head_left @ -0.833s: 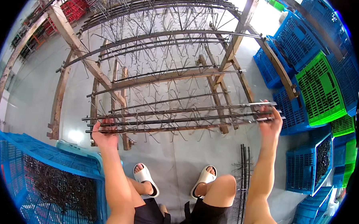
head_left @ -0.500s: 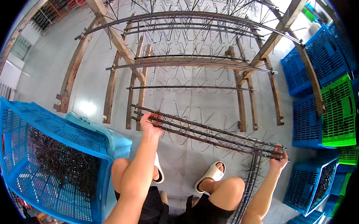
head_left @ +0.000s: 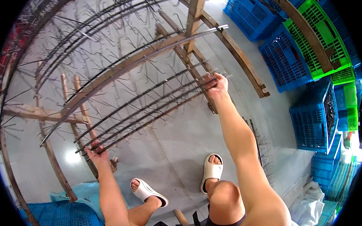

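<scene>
Both my hands grip a set of long thin dark rods (head_left: 152, 119) with short bent wire hooks sticking out along them. My left hand (head_left: 99, 152) is closed round their lower left end, beside a wooden upright. At the upper right end, my right hand (head_left: 217, 86) has its fingers wrapped round the rods, close to a rack post. The rods slant up to the right, just on my side of a wooden rack (head_left: 151, 50). More hooked rods lie across that rack. Whether the held rods touch its supports I cannot tell.
Blue crates (head_left: 284, 57) and a green crate (head_left: 321, 34) are stacked at the right. A blue crate (head_left: 310, 118) there holds dark pieces. Hooked rods (head_left: 258, 146) lie on the floor behind my right forearm. A blue basket (head_left: 59, 216) stands at lower left.
My view has turned toward the right side. The rods, still in both hands, have swung from sloping down rightward to sloping up rightward, and are now closer to the rack.
</scene>
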`<action>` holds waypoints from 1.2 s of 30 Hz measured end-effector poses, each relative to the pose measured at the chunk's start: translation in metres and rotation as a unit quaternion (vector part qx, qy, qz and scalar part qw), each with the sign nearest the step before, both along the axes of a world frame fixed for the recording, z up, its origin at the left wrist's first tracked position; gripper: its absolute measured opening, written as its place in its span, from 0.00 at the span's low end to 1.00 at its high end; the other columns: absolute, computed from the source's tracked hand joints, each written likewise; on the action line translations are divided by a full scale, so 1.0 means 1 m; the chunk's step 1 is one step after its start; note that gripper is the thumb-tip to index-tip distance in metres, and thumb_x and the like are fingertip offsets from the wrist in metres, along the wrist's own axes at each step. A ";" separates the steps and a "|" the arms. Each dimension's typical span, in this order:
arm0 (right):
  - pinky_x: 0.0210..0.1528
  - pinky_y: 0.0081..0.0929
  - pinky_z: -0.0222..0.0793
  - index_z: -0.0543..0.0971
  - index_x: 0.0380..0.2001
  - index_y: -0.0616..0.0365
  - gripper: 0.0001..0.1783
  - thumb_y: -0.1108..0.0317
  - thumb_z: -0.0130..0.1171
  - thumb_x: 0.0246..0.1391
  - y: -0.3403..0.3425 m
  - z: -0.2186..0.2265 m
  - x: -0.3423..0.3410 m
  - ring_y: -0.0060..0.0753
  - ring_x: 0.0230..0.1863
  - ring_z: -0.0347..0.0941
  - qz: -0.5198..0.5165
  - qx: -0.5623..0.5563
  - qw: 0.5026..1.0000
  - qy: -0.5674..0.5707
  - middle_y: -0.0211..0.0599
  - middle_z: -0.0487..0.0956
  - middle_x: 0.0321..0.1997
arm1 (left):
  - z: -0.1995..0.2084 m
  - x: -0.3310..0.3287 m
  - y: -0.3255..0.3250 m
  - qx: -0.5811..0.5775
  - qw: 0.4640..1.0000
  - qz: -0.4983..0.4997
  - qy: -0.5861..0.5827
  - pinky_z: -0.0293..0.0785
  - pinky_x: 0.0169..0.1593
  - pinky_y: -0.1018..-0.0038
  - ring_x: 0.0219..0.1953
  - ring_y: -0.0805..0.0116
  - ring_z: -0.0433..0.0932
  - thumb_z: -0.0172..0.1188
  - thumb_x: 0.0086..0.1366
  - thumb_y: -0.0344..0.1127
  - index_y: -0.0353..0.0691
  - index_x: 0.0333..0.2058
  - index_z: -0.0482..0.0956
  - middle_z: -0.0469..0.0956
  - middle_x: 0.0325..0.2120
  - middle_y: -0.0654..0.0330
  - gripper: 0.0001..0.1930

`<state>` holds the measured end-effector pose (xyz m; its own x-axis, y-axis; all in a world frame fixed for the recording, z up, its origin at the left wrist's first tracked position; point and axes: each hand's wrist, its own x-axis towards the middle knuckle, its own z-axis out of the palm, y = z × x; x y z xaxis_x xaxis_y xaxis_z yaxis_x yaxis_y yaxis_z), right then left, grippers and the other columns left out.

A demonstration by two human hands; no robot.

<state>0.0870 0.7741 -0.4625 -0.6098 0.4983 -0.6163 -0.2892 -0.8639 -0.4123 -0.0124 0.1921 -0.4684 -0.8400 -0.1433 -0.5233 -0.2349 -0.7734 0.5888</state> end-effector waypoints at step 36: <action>0.17 0.31 0.62 0.73 0.22 0.61 0.10 0.64 0.52 0.44 -0.423 0.041 1.014 0.32 0.16 0.67 -0.212 -0.030 0.728 -0.651 0.38 0.72 0.17 | 0.103 0.502 0.188 -0.361 0.241 -0.883 0.178 0.68 0.41 0.72 0.35 0.66 0.72 0.49 0.62 0.50 0.40 0.42 0.74 0.74 0.35 0.57 0.20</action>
